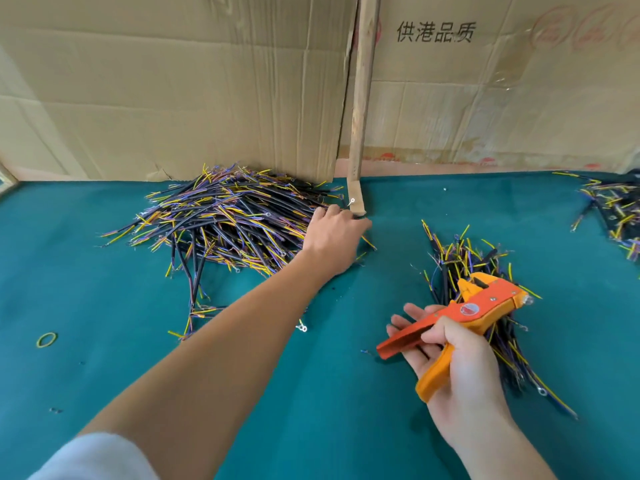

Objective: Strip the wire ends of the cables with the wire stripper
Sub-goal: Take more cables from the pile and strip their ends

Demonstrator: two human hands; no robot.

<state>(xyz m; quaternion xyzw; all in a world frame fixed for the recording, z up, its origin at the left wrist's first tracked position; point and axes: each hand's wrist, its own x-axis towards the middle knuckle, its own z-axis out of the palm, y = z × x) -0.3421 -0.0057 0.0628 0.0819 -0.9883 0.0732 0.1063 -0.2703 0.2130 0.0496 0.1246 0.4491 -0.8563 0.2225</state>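
Note:
A big heap of short black cables [221, 220] with yellow, purple and blue wire ends lies at the back left of the green table. My left hand [332, 237] reaches to the heap's right edge, fingers curled down onto the cables there; whether it holds one is hidden. My right hand [453, 355] grips the orange wire stripper [464, 317] by its handles, jaws pointing up and right, handles spread. A smaller pile of cables [485, 306] lies right beneath and behind the stripper.
Cardboard sheets [173, 91] stand as a wall behind the table, with a wooden stick [362, 98] leaning between them. A third cable pile [616, 209] sits at the far right. A yellow rubber band [46, 339] and a loose ring terminal [302, 328] lie on the green cloth [104, 358].

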